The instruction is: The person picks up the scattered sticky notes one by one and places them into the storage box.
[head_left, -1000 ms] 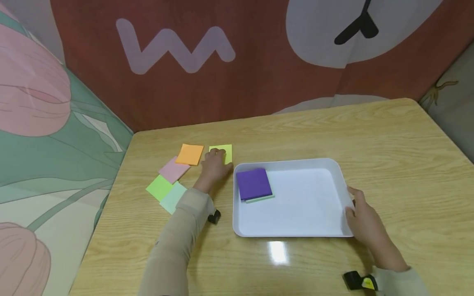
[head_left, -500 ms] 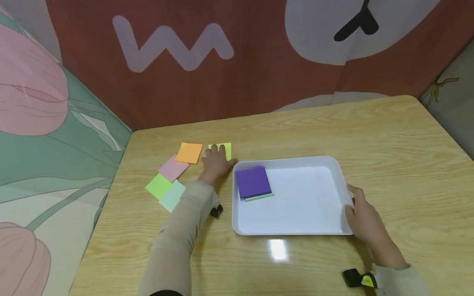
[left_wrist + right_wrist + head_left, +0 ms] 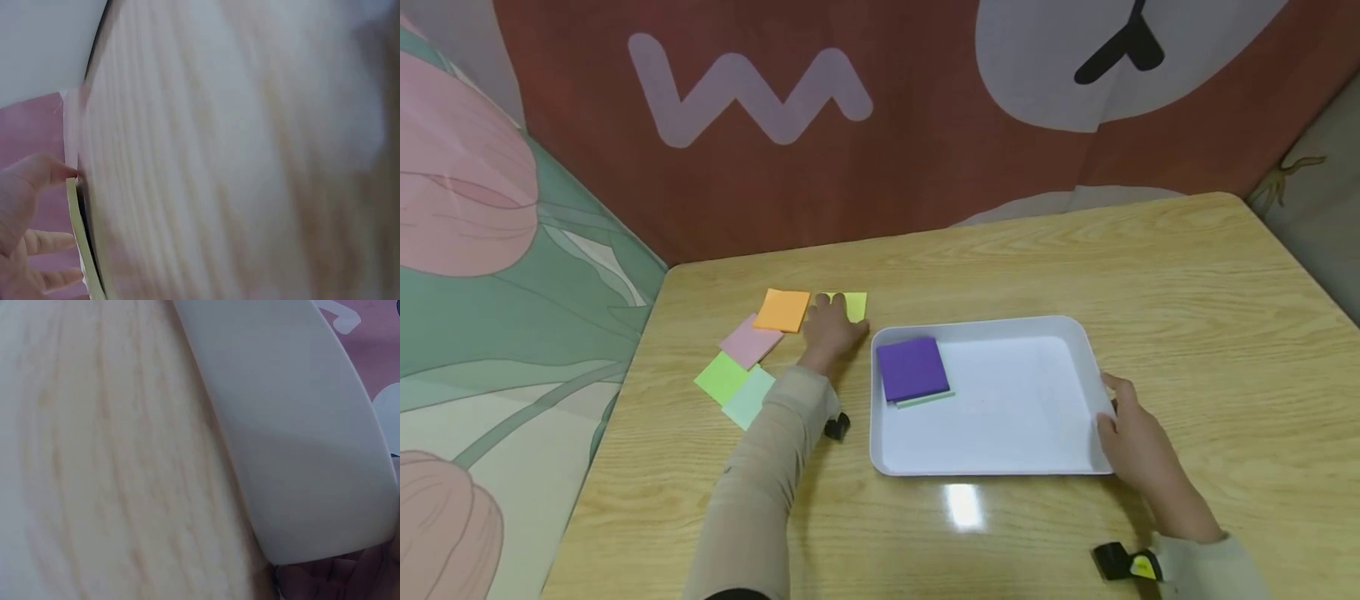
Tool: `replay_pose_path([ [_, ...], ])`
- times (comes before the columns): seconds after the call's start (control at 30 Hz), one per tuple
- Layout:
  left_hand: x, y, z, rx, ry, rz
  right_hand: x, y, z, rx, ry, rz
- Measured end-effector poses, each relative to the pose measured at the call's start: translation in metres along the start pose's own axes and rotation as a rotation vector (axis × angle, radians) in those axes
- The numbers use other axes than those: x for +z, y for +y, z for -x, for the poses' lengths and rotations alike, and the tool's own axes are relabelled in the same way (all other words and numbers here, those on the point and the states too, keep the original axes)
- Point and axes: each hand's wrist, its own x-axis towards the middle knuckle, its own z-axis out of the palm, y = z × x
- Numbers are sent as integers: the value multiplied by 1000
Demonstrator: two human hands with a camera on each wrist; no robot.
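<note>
My left hand (image 3: 833,317) lies on the left part of a yellow sticky-note pad (image 3: 856,305) on the wooden table (image 3: 1187,283). In the left wrist view the thumb (image 3: 37,178) meets the yellow pad's (image 3: 78,244) thin edge, other fingers (image 3: 50,240) lie over its top face, and a dark gap shows under it. My right hand (image 3: 1111,410) grips the right rim of a white tray (image 3: 1022,425), thumb over the edge; its fingers (image 3: 325,581) sit at the white tray's (image 3: 294,437) corner. In the tray's left end a purple pad (image 3: 912,368) lies on a pale green one (image 3: 928,400).
Left of the hand lie an orange pad (image 3: 783,309), a pink pad (image 3: 750,341), a bright green pad (image 3: 722,377) and a mint pad (image 3: 749,398), partly overlapping. Printed cloth walls (image 3: 512,275) close in the table at the back and left.
My left hand has crept slightly further over the yellow pad. The right hand has kept its hold on the tray's rim, and the tray has stayed put.
</note>
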Motion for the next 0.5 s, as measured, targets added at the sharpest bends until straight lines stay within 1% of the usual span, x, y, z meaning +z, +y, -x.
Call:
replay_pose_path([
  [0.13, -3, -4, 1, -27, 18, 63, 0, 0, 0, -4, 4, -2],
  [0.3, -6, -8, 4, -60, 3, 163, 1, 0, 0, -4, 4, -1],
  [0.4, -8, -11, 6, -68, -3, 219, 0, 0, 0, -8, 6, 2],
  [0.5, -12, -13, 9, -61, -2, 281, 0, -1, 1, -9, 7, 6],
])
